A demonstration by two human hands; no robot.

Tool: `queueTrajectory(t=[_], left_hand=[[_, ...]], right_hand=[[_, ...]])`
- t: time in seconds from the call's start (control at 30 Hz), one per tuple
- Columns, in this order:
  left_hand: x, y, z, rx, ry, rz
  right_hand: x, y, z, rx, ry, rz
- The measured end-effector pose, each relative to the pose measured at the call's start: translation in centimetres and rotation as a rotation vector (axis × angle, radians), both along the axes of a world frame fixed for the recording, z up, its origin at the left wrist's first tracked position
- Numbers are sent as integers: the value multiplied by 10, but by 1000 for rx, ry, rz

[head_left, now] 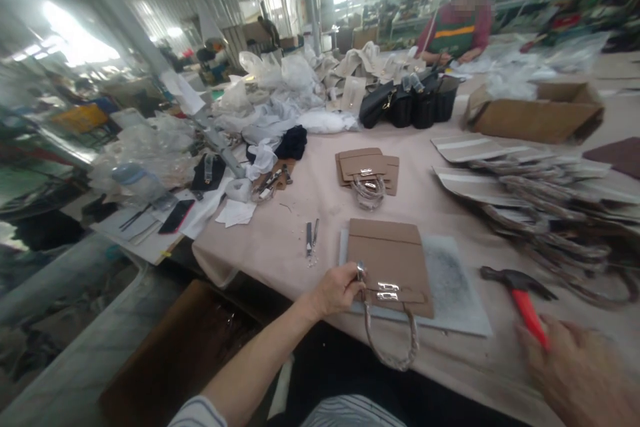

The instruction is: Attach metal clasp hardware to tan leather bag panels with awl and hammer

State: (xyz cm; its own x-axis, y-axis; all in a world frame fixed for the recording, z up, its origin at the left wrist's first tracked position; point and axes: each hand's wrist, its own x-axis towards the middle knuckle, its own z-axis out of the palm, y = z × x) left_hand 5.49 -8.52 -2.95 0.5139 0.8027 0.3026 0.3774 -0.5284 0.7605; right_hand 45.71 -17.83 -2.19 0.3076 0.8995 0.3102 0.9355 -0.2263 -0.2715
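Note:
A brown handbag panel (393, 260) lies on a grey slab (453, 280), its wrapped loop handle (393, 363) hanging toward me past the table's front edge. Over the panel's left side, my left hand (337, 290) is closed in a pinch on a small shiny metal piece (361, 271), whose exact kind is unclear. Two bright metal fittings (388, 291) show on the panel beside it. At the right, my right hand (580, 360), somewhat blurred, is closed around the red handle of a claw hammer (527, 310). The hammer's dark head points away from me, near the slab.
More brown panels (367, 170) are stacked behind the slab. Many handled pieces (540, 193) pile up at right, below a cardboard box (537, 113). Two slim tools (311, 239) lie left of the slab. Black bags (410, 103) stand farther back; a person (457, 30) works across the table.

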Motion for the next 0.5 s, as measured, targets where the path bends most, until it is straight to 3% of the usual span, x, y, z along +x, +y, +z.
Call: queueTrajectory(t=[0.1,0.17,0.27,0.43,0.5], left_hand=[[2,1,9,21,50,-21],[5,2,16,31,101,-50],[10,2,19,-26,99,-40],[11,-6,8,-252,-269,314],[12,-10,8,-193,-275,276]], right_hand=[[-64,14,13,142,-85,242],[-109,21,16,131,-47,365],[-155,22,13,-11,-117,355],[-168,17,11,-84,-130,238],[-166,18,13,-113,-110,207]])
